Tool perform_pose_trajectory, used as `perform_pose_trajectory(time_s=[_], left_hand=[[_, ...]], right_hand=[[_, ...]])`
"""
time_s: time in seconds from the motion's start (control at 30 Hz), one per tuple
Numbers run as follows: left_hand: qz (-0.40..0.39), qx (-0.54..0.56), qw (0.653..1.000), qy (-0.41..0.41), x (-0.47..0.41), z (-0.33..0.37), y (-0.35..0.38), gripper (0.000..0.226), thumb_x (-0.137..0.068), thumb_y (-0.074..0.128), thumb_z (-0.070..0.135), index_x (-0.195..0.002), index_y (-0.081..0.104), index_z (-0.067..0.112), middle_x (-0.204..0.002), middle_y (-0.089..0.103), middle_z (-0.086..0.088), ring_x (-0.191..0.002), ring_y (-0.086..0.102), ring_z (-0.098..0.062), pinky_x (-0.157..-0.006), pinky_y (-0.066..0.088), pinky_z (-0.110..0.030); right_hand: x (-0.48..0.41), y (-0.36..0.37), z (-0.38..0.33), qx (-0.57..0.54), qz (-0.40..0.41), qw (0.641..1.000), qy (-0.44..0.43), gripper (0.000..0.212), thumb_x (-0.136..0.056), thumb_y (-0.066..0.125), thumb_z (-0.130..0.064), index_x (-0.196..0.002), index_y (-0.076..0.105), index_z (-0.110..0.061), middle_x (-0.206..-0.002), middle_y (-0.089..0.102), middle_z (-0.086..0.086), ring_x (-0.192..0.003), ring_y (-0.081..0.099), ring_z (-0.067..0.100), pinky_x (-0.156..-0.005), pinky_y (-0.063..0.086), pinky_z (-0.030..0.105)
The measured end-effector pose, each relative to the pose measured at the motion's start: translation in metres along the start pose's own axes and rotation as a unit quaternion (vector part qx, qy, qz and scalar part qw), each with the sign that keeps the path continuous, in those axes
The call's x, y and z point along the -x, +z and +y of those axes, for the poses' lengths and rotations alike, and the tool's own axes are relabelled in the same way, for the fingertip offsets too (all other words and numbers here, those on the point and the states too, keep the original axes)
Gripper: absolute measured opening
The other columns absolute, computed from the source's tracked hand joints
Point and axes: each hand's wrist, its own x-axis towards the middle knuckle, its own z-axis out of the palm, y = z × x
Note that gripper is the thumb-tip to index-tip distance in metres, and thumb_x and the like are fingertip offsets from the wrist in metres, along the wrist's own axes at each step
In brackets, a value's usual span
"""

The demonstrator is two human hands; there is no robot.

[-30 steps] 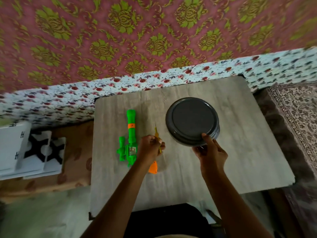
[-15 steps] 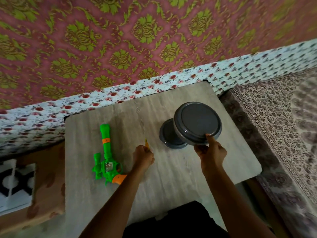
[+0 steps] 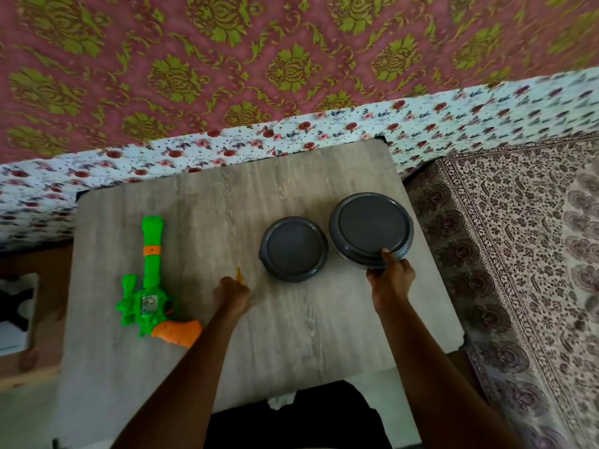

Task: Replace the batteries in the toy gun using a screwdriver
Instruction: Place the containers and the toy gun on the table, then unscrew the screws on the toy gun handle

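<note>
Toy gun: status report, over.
Left hand grips thin yellow screwdriver. Right hand holds large grey round container. Green-and-orange plastic toy gun lies untouched. Nothing blocks it.

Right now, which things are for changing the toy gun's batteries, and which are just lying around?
For the job: green toy gun, lying on the table; screwdriver, only its yellow tip showing from the left hand.

Just there, as far as shows: small grey dish; big grey dish, gripped at its rim by the right hand; patterned rug.
</note>
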Motion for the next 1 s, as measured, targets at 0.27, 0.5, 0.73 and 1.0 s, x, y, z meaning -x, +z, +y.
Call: perform_pose_trajectory(time_s=[0.27,0.5,0.73,1.0], left_hand=[[0.057,-0.014,0.998,0.007,0.004,0.004,0.012,0.019,-0.086,0.066,0.008,-0.104,0.066,0.001,-0.098,0.072,-0.021,-0.086,0.073,-0.036,-0.073,0.065,-0.047],[0.066,0.006,0.996,0.052,0.018,-0.004,0.016,0.02,-0.085,0.07,0.012,-0.105,0.068,0.009,-0.097,0.073,-0.014,-0.088,0.072,-0.032,-0.076,0.064,-0.047],[0.035,0.085,0.988,0.121,0.043,-0.023,0.002,0.016,-0.075,0.075,0.02,-0.08,0.06,0.022,-0.084,0.073,-0.004,-0.08,0.074,-0.028,-0.077,0.063,-0.049],[0.096,0.116,0.965,0.214,0.051,-0.052,-0.02,0.016,-0.082,0.053,0.042,-0.081,0.063,0.029,-0.078,0.078,0.0,-0.079,0.075,-0.024,-0.078,0.059,-0.044]], right_hand=[[-0.034,-0.006,-0.002,0.029,0.024,0.999,0.025,0.047,-0.095,0.063,-0.002,-0.14,0.054,-0.009,-0.13,0.064,0.014,-0.115,0.063,0.033,-0.096,0.055,0.05],[-0.051,-0.017,0.002,0.103,0.08,0.991,0.02,0.037,-0.091,0.075,-0.007,-0.126,0.065,0.0,-0.12,0.069,0.018,-0.107,0.068,0.033,-0.092,0.06,0.05],[-0.032,-0.042,0.023,0.158,0.091,0.983,0.008,0.016,-0.089,0.075,-0.012,-0.075,0.068,-0.009,-0.083,0.07,0.013,-0.072,0.065,0.022,-0.071,0.054,0.033],[0.055,-0.048,0.116,0.37,-0.077,0.915,-0.14,0.015,-0.082,0.068,-0.015,-0.085,0.078,-0.026,-0.087,0.079,0.0,-0.085,0.077,0.022,-0.09,0.061,0.047]])
